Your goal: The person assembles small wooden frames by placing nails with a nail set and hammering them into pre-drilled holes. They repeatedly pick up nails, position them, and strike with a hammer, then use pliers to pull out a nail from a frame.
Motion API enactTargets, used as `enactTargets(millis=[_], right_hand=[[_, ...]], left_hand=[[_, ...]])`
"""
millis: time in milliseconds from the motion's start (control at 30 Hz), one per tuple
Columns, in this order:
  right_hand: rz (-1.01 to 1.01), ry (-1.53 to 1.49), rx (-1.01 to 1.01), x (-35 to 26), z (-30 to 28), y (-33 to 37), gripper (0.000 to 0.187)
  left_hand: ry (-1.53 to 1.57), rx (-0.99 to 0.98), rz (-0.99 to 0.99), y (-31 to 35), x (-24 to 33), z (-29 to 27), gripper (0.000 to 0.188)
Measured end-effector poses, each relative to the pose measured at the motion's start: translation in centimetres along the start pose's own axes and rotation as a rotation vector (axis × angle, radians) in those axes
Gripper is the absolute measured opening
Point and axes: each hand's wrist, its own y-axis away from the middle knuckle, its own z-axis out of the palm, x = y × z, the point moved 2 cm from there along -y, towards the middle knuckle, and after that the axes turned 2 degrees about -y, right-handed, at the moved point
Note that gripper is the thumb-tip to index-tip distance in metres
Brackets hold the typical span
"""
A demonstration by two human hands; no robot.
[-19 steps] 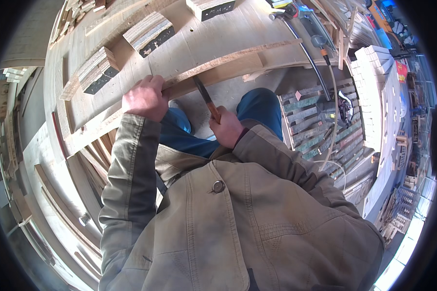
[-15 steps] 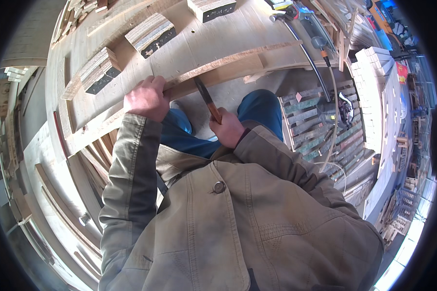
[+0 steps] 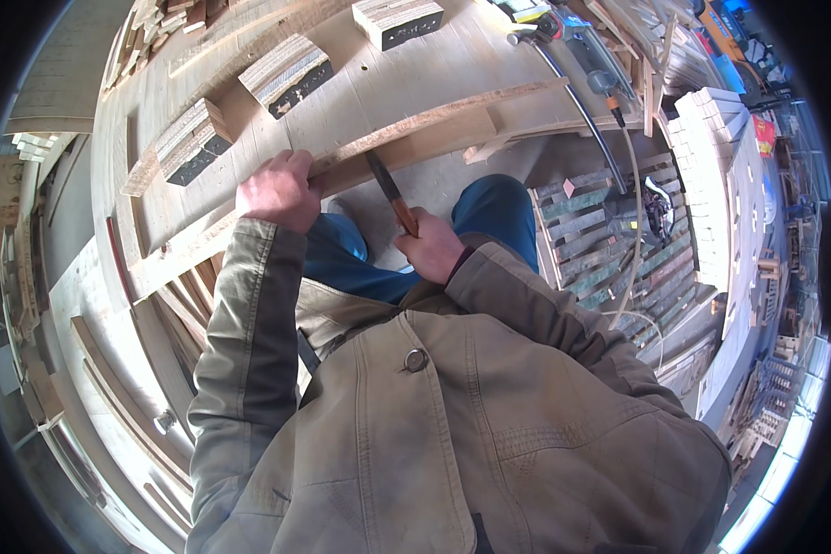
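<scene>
My left hand [image 3: 275,192] is closed over the left end of a thin wooden strip [image 3: 443,111] at the near edge of the plywood worktop [image 3: 397,85]. From there the strip slants away to the right. Below it, my right hand [image 3: 432,246] is wrapped round a tool [image 3: 392,194] with an orange-brown handle and a dark upper part. The tool tilts up and left, and its tip reaches the strip's underside. Its far end is hidden by the wood, so I cannot make out its kind.
Layered wood blocks with black faces, a left block [image 3: 194,143], a middle block [image 3: 286,76] and a far block [image 3: 397,22], stand on the worktop. A metal bar [image 3: 568,102] and a corded power tool [image 3: 603,81] lie at right. A slatted pallet [image 3: 609,242] is on the floor.
The tool has tilted slightly and shifted a little left in my right hand. My left hand stays on the strip, and the blocks have not moved on the worktop.
</scene>
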Motion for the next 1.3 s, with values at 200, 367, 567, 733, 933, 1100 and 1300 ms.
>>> enactTargets(millis=[200, 367, 567, 733, 933, 1100, 1300], right_hand=[[-0.068, -0.010, 0.047, 0.0, 0.1, 0.1, 0.027], [-0.090, -0.069, 0.056, -0.1, 0.0, 0.3, 0.025], [-0.010, -0.104, 0.052, 0.1, -1.6, 0.7, 0.021], [-0.022, -0.145, 0.090, 0.5, -2.2, 0.9, 0.019], [-0.010, -0.155, 0.089, 1.1, -2.7, 0.7, 0.019], [-0.026, -0.183, 0.127, 1.3, -3.2, 0.5, 0.020], [0.001, -0.220, 0.164, 0.8, -2.3, 0.8, 0.018]], left_hand=[[-0.004, -0.019, -0.013, 0.0, 0.0, -0.1, 0.025], [0.063, 0.014, 0.029, 0.4, -0.6, -0.4, 0.030], [0.078, 0.089, 0.066, 4.0, -6.0, -2.8, 0.042], [0.097, -0.016, -0.045, 6.6, -10.0, -3.0, 0.030], [0.088, 0.063, 0.027, 6.8, -9.9, -1.7, 0.023], [0.027, 0.023, 0.034, 5.6, -9.3, -0.9, 0.026], [0.020, 0.128, 0.022, 5.6, -8.8, -0.5, 0.033]])
